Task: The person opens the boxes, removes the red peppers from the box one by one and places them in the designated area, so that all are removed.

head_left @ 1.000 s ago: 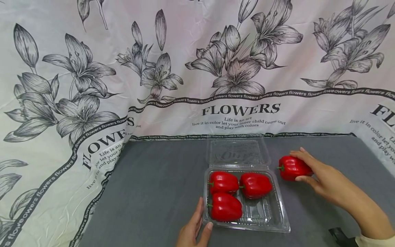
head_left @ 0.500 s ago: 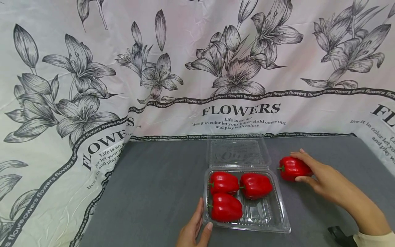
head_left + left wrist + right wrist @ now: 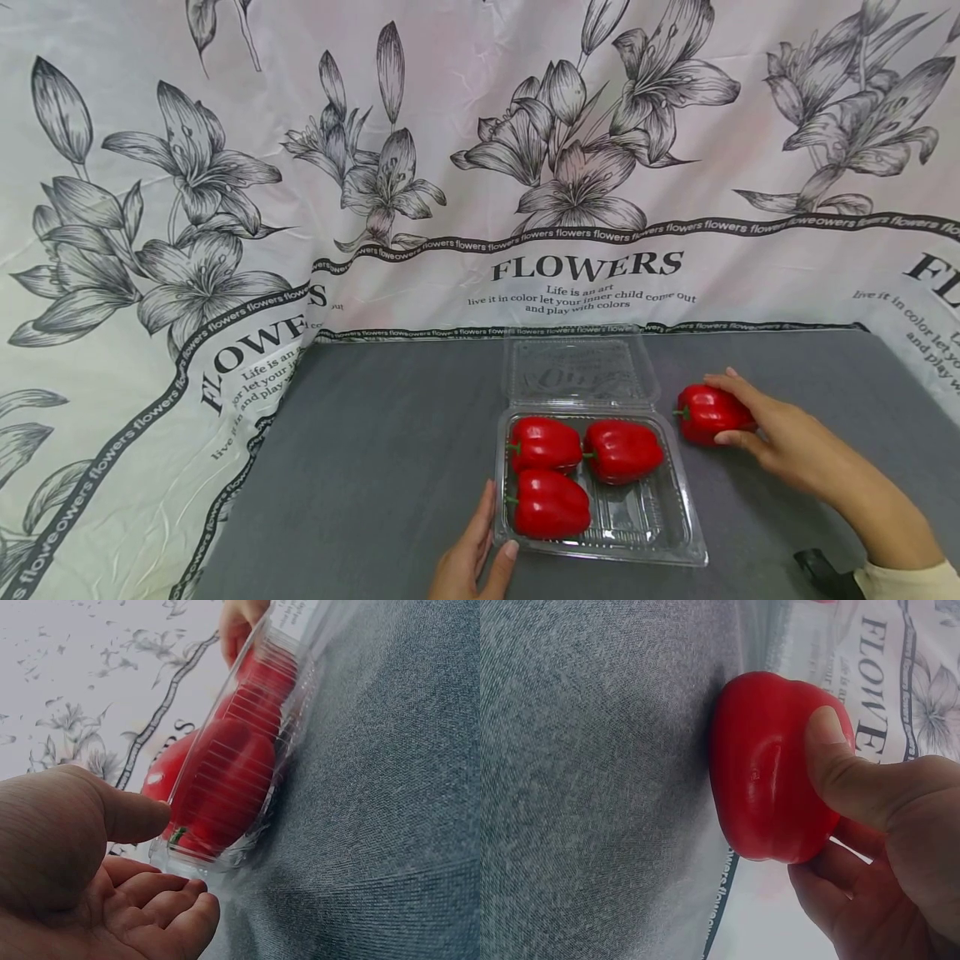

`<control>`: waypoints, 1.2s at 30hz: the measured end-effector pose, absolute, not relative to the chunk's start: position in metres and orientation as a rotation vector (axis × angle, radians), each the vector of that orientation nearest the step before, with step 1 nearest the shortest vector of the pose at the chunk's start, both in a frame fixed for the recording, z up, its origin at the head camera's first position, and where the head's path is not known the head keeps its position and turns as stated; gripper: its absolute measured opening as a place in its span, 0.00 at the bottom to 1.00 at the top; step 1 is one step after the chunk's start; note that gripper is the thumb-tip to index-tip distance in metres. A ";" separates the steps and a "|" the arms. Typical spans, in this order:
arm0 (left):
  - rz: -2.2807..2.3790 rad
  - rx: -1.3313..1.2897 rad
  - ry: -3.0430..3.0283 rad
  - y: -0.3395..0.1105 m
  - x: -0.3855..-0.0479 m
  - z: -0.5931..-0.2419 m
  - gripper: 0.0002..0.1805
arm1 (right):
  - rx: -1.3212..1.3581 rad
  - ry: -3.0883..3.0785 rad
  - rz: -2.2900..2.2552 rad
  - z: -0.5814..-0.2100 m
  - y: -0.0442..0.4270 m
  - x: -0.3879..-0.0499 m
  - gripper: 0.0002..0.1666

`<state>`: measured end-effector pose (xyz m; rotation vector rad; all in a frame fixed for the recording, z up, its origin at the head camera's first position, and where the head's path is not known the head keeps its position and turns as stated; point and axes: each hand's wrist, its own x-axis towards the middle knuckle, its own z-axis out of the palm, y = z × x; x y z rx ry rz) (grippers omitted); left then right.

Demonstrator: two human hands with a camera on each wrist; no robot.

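Observation:
In the head view a clear plastic clamshell container (image 3: 645,546) lies with its lid (image 3: 577,367) folded back. Three red bell peppers are in its tray: one at back left (image 3: 545,444), one at back right (image 3: 624,450), one at front left (image 3: 552,503). My left hand (image 3: 474,550) rests at the tray's front left corner, its thumb touching the rim and its fingers loose in the left wrist view. Right of the tray, my right hand (image 3: 795,437) grips another red bell pepper (image 3: 772,765) between thumb and fingers. That pepper's green stem points left; the palm hides its other end.
Grey cloth (image 3: 375,467) covers the table. A white flower-printed sheet (image 3: 585,283) hangs behind and along the sides, close behind the lid. A black strap-like item (image 3: 821,571) is beside my right sleeve (image 3: 907,581).
My right hand and the bell pepper in it have shifted very slightly toward me and to the left. The left hand and the container look unmoved.

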<state>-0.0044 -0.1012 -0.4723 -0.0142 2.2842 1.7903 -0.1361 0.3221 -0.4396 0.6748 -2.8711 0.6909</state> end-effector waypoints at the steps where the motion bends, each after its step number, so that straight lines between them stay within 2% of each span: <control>1: 1.790 -0.013 2.284 -0.101 -0.004 -0.472 0.46 | 0.672 -2.874 0.693 -0.439 0.322 -0.136 0.48; 25: 1.820 -0.003 2.266 -0.102 -0.003 -0.477 0.45 | 0.667 -2.865 0.629 -0.442 0.324 -0.132 0.52; 36: 1.802 -0.014 2.295 -0.102 -0.002 -0.477 0.45 | 0.656 -2.922 0.670 -0.437 0.322 -0.131 0.59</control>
